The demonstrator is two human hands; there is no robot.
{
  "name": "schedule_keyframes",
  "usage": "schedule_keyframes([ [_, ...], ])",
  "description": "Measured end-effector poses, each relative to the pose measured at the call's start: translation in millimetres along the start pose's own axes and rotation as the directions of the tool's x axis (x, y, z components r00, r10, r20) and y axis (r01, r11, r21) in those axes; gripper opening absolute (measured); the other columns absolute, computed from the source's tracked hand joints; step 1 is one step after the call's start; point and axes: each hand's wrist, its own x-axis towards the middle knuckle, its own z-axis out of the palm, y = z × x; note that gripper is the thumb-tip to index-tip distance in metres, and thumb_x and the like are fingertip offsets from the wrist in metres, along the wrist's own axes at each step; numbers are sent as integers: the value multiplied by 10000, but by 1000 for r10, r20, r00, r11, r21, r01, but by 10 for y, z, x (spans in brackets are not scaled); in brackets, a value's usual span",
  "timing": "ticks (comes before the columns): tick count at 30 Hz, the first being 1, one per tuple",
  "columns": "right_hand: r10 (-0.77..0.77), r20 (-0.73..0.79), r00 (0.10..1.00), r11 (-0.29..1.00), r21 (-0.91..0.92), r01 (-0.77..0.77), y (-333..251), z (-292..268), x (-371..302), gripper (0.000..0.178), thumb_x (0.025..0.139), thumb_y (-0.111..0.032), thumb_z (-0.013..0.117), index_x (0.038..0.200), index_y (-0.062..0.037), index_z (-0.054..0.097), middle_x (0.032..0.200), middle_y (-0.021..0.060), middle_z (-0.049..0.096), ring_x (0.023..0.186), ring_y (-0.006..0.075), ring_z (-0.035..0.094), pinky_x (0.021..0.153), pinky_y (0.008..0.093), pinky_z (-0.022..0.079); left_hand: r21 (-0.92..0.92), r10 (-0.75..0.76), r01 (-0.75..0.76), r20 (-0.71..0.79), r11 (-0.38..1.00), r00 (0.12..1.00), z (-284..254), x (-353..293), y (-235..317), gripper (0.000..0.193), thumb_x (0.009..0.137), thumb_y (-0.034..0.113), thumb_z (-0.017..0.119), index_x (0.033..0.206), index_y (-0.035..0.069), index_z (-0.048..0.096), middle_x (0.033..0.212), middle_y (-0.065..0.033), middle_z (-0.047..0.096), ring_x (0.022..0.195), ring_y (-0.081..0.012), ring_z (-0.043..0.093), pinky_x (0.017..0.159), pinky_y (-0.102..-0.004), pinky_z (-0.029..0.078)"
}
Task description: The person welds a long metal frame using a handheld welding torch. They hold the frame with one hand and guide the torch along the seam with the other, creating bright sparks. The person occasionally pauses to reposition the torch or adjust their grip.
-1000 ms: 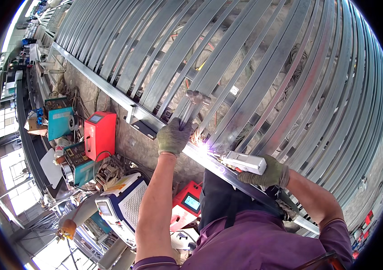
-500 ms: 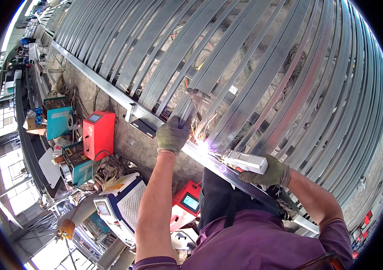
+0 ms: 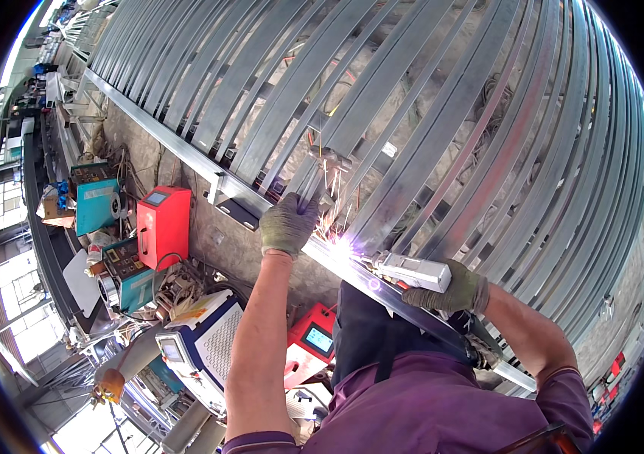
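A silver handheld welding torch (image 3: 411, 270) is gripped in the gloved right hand (image 3: 449, 290), the fingers closed fully around its rear end, while its tip is pressed to the long steel rail (image 3: 186, 155) that runs diagonally across the frame. A bright white arc (image 3: 343, 247) is seen at the torch tip, with sparks thrown upward toward the slats. The gloved left hand (image 3: 289, 224) is laid on the same rail just beside the arc, its fingers curled over the lower end of a galvanised steel slat (image 3: 352, 129) where it meets the rail; how tightly the slat is held cannot be told. Rows of parallel steel slats are spread across the upper part of the view. Below the rail, well apart from the hands, a red welding machine (image 3: 163, 225) is stood beside a teal machine (image 3: 96, 203), and a white unit with a perforated side panel (image 3: 205, 344) is placed near the bare left forearm. A purple shirt (image 3: 428, 412) is seen at the lower edge.
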Motion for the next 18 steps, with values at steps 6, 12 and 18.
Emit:
schedule_keyframes([
  [6, 37, -9, 999, 995, -93, -38, -243, -40, -84, 682, 976, -510, 872, 1500, -108, 699, 1265, 146, 822, 1157, 238, 791, 1018, 372, 624, -36, -19, 20, 18, 999, 1000, -37, -3, 61, 478, 1009, 582, 743, 946, 108, 752, 824, -189, 772, 829, -455, 764, 752, -553, 592],
  [12, 76, 26, 997, 995, -61, -74, -335, -61, -118, 699, 973, -487, 882, 1515, -96, 677, 1324, 148, 800, 1191, 238, 778, 1059, 371, 620, -23, 4, -4, -9, 1000, 1000, 4, 5, -14, 523, 1001, 575, 786, 930, 58, 754, 797, -171, 770, 796, -429, 761, 751, -522, 593],
  [18, 92, 34, 995, 996, -3, -91, -327, -68, -137, 697, 969, -462, 894, 1515, -91, 670, 1347, 142, 786, 1213, 243, 768, 1079, 369, 618, -1, -14, 14, -11, 1000, 1000, 12, 11, -14, 513, 999, 572, 776, 933, 64, 760, 810, -175, 776, 805, -432, 764, 757, -527, 595],
])
